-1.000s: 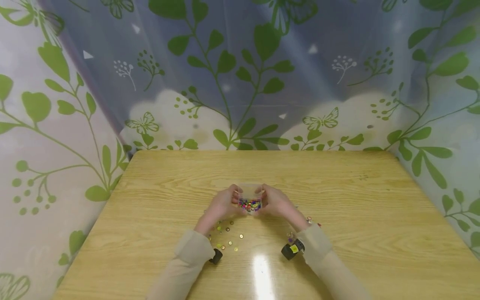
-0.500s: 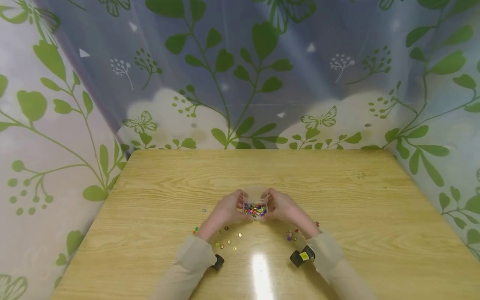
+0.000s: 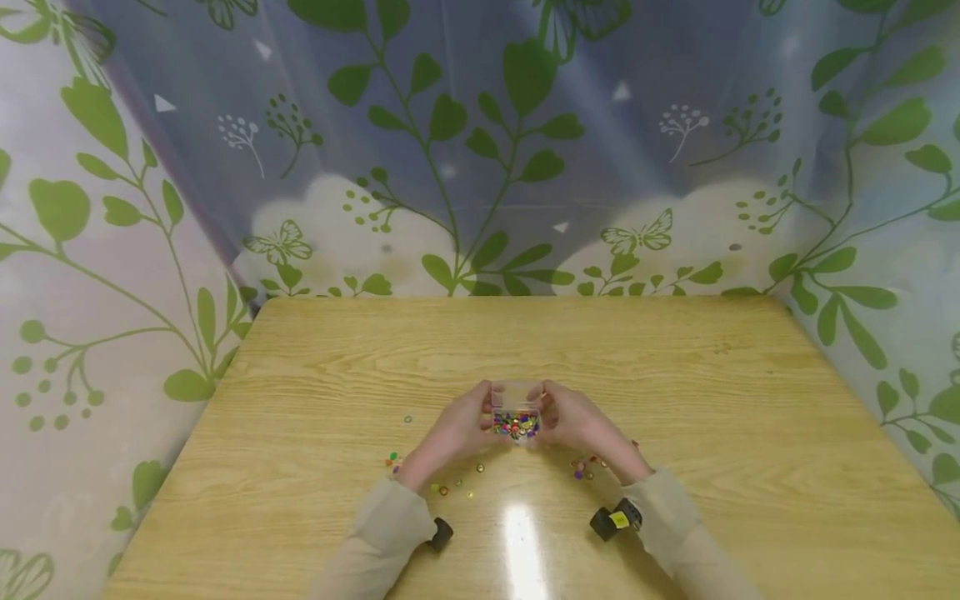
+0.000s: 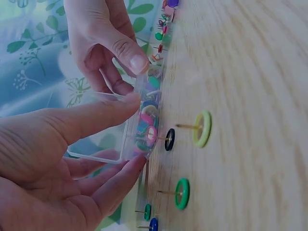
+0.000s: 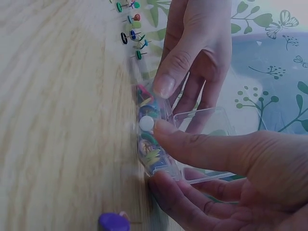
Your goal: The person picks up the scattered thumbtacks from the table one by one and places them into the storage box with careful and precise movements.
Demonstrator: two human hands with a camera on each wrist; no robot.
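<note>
Between both hands is a small clear plastic box with its hinged lid up, holding many coloured thumbtacks. My left hand grips its left end, the thumb on the box's near side and the fingers under and behind in the left wrist view. My right hand grips the right end likewise. In the right wrist view a white tack lies by the right thumb tip. Loose tacks lie on the table near the box, among them a yellow one and a green one.
More loose tacks lie by the left wrist, and others lie by the right forearm. A purple tack shows near the right hand. The wooden table meets a leaf-patterned curtain behind. Both wrists wear black cameras.
Both hands have shifted slightly right and toward the person in the head view, with the box still between them. Its lid stays up. The loose tacks lie as before.
</note>
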